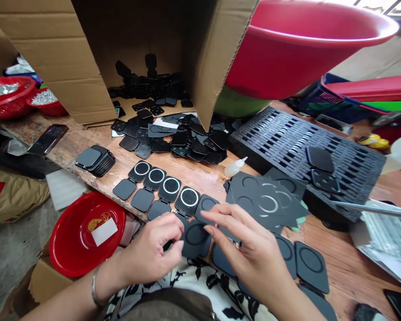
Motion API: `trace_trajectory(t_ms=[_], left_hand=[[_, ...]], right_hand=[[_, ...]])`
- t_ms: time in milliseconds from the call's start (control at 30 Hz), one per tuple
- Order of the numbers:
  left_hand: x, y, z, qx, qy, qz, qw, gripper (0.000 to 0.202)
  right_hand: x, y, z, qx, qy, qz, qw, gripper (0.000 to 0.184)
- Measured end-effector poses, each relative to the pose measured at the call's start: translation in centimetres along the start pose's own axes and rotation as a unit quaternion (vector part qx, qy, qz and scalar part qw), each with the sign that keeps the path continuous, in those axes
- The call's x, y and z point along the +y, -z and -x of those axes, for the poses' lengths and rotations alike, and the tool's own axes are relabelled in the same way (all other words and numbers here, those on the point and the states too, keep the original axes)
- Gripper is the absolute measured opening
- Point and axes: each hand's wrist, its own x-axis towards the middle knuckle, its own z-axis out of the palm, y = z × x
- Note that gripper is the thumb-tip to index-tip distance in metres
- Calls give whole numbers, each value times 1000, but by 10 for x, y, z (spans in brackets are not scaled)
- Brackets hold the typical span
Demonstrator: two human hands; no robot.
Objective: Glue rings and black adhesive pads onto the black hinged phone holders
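Curled fingers and a bent thumb make my left hand (158, 247) closed, beside a dark square sheet with a ring mark (196, 236); what it holds, if anything, I cannot make out. Over that sheet's right side, my right hand (250, 249) has its thumb and forefinger slightly apart, with nothing visible between them. Behind the hands runs a row of black hinged square plates (143, 199), several with a white ring (189, 196) on a textured upper half. More hinged plates with dark ring marks (310, 263) lie to the right, partly under my right hand.
An open cardboard box (209, 62) spills a heap of black plates (187, 140). A plate stack (95, 159), small white bottle (235, 167), ring-marked sheets (250, 196) and black slatted rack (297, 147) surround the row. A red basin (70, 254) stands low left; a phone (48, 139) lies left.
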Motion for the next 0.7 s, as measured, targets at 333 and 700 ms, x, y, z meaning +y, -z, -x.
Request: trace_trajectory(t_ms=[333, 700], left_hand=[[-28, -6, 13, 15, 20, -148, 989, 51], [-48, -11, 17, -178, -141, -371, 901, 54]], right_hand=[[19, 10, -43, 103, -130, -95, 982, 6], [82, -48, -72, -133, -290, -248, 915, 26]])
